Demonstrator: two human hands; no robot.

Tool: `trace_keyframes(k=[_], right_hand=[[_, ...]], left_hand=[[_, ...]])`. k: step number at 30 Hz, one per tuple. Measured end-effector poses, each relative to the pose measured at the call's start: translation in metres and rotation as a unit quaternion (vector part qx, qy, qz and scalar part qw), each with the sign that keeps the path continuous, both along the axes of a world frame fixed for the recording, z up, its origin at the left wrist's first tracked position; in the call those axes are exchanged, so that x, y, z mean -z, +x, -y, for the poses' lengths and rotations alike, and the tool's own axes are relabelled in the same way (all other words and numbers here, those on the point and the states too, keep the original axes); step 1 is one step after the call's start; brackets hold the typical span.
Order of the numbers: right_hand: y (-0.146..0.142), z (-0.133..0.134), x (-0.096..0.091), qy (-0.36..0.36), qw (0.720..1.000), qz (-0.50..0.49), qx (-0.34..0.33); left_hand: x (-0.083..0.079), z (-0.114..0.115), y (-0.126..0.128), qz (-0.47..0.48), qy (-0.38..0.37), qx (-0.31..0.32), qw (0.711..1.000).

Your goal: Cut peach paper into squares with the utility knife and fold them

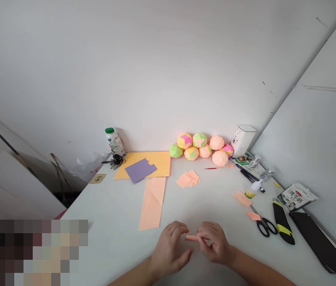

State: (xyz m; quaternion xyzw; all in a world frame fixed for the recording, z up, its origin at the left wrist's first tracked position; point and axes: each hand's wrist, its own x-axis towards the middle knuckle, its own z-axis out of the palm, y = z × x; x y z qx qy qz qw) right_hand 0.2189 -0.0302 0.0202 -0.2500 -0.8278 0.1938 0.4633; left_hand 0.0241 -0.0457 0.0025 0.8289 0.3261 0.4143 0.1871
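Low at the front of the table, my right hand point(216, 244) pinches a small folded piece of peach paper point(191, 238) between thumb and fingers. My left hand point(170, 249) is just left of it, thumb and fingers spread apart in a curve. Its fingertips come close to the paper's left end without visibly gripping it. Part of the paper is hidden behind the right fingers. Farther back lie several peach paper pieces point(189, 179) in an overlapping pile. Long peach paper strips point(152, 204) rest to the left of them.
Faceted paper balls point(205, 151) are stacked against the wall beside a white container point(243, 141). Purple paper point(141, 170) lies on a yellow sheet point(164, 165), near a green-capped bottle point(115, 142) and keys point(116, 160). At right are scissors point(264, 226), a glue bottle point(252, 190) and a black-yellow cutter point(283, 222).
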Motion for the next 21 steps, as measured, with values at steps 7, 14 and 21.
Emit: trace_keyframes(k=[7, 14, 21], right_hand=[[0.0, 0.001, 0.004, -0.021, 0.998, 0.055, -0.026], [0.002, -0.005, 0.019, -0.065, 0.997, 0.027, -0.032], [0.002, -0.005, 0.027, -0.105, 0.993, 0.045, -0.028]], left_hand=[[0.009, 0.001, 0.007, -0.05, -0.015, -0.003, 0.999], [0.009, 0.001, 0.005, 0.01, -0.028, -0.018, 0.999], [0.008, 0.002, 0.006, 0.01, -0.062, -0.013, 0.998]])
